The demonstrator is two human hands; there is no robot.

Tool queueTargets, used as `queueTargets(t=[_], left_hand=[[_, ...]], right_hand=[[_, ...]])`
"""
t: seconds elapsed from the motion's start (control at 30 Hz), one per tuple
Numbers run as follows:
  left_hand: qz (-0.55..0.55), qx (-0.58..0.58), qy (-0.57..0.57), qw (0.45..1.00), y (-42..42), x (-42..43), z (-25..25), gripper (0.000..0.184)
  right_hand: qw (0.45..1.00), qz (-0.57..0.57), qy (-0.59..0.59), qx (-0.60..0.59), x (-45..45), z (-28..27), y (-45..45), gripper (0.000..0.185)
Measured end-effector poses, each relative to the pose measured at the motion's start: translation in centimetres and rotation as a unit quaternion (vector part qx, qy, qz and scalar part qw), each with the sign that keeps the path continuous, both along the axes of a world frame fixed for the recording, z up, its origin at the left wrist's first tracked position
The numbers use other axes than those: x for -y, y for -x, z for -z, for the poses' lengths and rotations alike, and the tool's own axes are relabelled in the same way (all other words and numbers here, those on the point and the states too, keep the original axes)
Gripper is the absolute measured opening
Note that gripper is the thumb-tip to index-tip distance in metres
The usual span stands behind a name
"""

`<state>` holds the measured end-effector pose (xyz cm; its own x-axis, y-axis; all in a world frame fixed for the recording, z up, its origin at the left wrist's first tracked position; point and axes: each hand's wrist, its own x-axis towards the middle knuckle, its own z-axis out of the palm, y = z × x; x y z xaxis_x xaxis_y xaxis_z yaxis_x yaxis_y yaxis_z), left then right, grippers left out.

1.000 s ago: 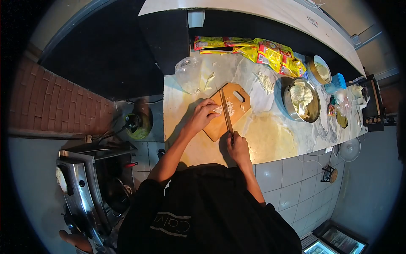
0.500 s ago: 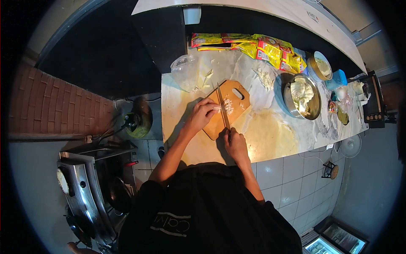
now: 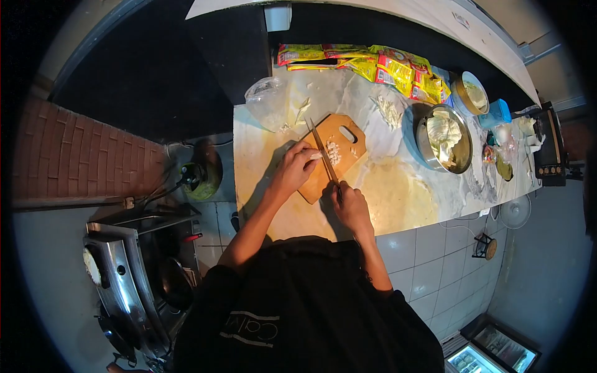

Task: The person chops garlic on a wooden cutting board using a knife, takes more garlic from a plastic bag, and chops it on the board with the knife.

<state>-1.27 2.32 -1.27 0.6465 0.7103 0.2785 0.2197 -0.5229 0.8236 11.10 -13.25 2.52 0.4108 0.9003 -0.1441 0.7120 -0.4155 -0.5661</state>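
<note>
A knife (image 3: 326,149) lies across the wooden cutting board (image 3: 316,182), its handle in my closed right hand (image 3: 352,206). The blade points away from me and slightly left. My left hand (image 3: 295,166) is on the board's left side, fingers curled around a small pale piece of vegetable (image 3: 316,155) right beside the blade; its exact kind is unclear. Just right of the blade sits a small heap of chopped white pieces (image 3: 334,153). A few bits lie farther right, near the board's handle slot.
Behind the board are a clear plastic bag (image 3: 266,102), yellow packets (image 3: 398,69) and pale shreds (image 3: 388,113). To the right stand a metal bowl (image 3: 467,155) with cabbage leaves (image 3: 443,135), another bowl (image 3: 465,102) and a blue container (image 3: 497,114). A stove (image 3: 127,280) is at lower left.
The knife has tilted, its tip swinging left, and my right hand has shifted slightly right. My left hand still holds the pale piece beside the blade.
</note>
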Motion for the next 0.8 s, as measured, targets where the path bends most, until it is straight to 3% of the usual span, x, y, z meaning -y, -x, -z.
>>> queueTargets(t=[0.37,0.63,0.8], left_hand=[[0.007,0.005,-0.022,1.0,0.4,-0.3,0.0,0.018],[0.003,0.002,0.059,0.998,0.7,-0.2,-0.7,0.028],[-0.008,0.015,0.081,0.997,0.9,-0.3,-0.9,0.026]], right_hand=[[0.999,0.032,0.022,-0.009,0.6,0.7,0.0,0.02],[0.999,0.013,0.014,-0.038,0.9,1.7,1.4,0.024],[0.999,0.009,0.009,-0.036,1.0,2.1,1.4,0.026]])
